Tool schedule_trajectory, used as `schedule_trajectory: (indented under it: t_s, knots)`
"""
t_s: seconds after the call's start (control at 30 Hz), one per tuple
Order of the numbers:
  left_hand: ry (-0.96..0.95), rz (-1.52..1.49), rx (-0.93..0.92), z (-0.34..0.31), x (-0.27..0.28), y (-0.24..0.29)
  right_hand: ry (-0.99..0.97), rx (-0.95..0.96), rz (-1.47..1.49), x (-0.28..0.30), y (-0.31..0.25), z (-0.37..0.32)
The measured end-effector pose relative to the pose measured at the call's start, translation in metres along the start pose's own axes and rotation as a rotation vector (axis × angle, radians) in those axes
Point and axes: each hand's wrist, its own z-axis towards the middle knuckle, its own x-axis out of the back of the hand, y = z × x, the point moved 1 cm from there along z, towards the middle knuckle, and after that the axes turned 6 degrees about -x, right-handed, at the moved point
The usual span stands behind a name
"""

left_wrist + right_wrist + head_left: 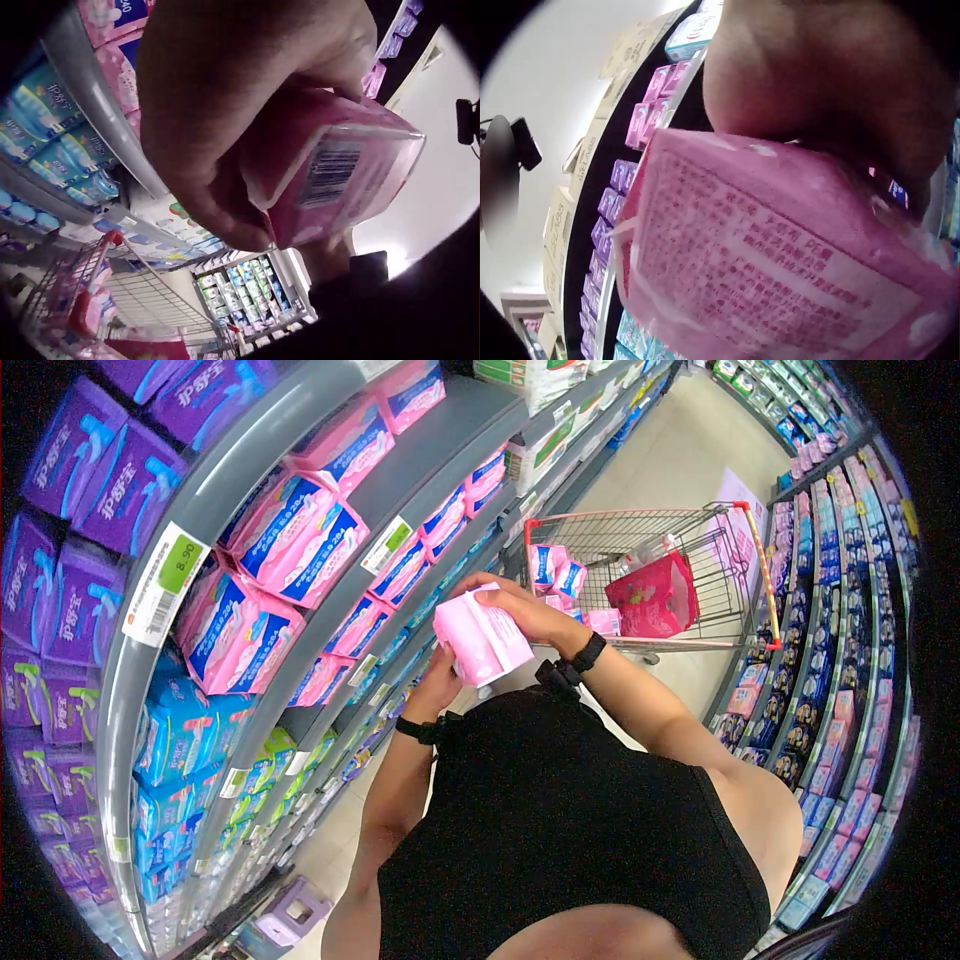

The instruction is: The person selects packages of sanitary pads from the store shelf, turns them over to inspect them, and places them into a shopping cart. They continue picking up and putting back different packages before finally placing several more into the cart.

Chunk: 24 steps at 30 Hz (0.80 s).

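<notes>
A pink pack of sanitary pads is held in front of the chest between both hands. My left hand grips its near left side; in the left wrist view the thumb and fingers curl round the pack, and its barcode shows. My right hand holds it from the top right, fingers bent over the upper edge. In the right wrist view, the printed text panel fills much of the picture, while most of the right fingers are hidden behind the pack.
Shelves on the left carry pink packs, purple packs and blue packs, with a price tag on one edge. A wire shopping cart ahead holds a red bag and several pink packs. Another stocked shelf lines the right.
</notes>
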Motion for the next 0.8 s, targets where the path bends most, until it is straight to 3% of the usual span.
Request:
schedule_trajectory:
  t_s: [0.2, 0.23, 0.33, 0.43, 0.5, 0.53, 0.63, 0.67, 0.8]
  knots:
    - [0.187, 0.196, -0.206, 0.006, -0.023, 0.015, 0.265, -0.114, 0.065, 0.024, 0.009, -0.006]
    - [0.199, 0.250, -0.232, 0.007, -0.028, 0.021, 0.155, -0.101, 0.231, 0.030, 0.020, -0.002]
    - [0.218, 0.422, -0.286, 0.001, -0.049, 0.040, 0.129, -0.204, 0.181, 0.027, 0.027, -0.018]
    - [0.190, 0.528, -0.384, -0.011, -0.074, 0.055, -0.015, -0.345, 0.602, 0.023, 0.019, -0.025]
    - [0.152, 0.757, -0.613, -0.011, -0.073, 0.052, -0.059, -0.370, 0.726, 0.025, 0.019, -0.026]
    - [0.129, 0.872, -0.725, -0.011, -0.071, 0.050, -0.080, -0.387, 0.677, 0.026, 0.024, -0.027]
    - [0.142, 1.146, -0.768, -0.012, -0.069, 0.057, -0.161, -0.426, 0.631, 0.030, 0.028, -0.028]
    - [0.147, 1.231, -0.783, -0.012, -0.071, 0.059, -0.119, -0.335, 0.556, 0.029, 0.027, -0.027]
    - [0.145, 0.687, -0.597, -0.009, -0.067, 0.054, 0.034, -0.054, 0.100, 0.018, -0.004, -0.027]
